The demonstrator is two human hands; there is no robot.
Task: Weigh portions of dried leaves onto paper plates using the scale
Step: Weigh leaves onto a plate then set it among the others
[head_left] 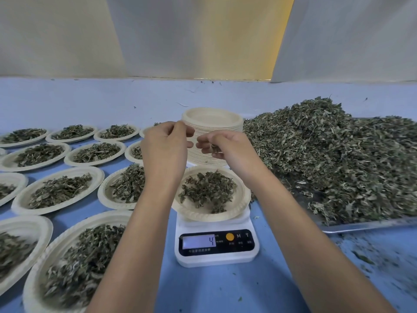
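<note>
Two hands were held raised, close together, above the plate (244,196) set on the scale (216,259), forearms reaching in from the tabletop's (225,290) front edge. Right hand (228,146): a small pinch of dried leaves (214,148) was gripped between thumb and fingertips. Left hand (165,143): fingers curled; whether anything was held could not be told. One scale, display reading 4. One stack of empty plates (212,122) just behind it. One tray (361,225), heaped with loose leaves (338,154), toward the right edge. At least twelve filled plates (96,177) were spread across the left side.
</note>
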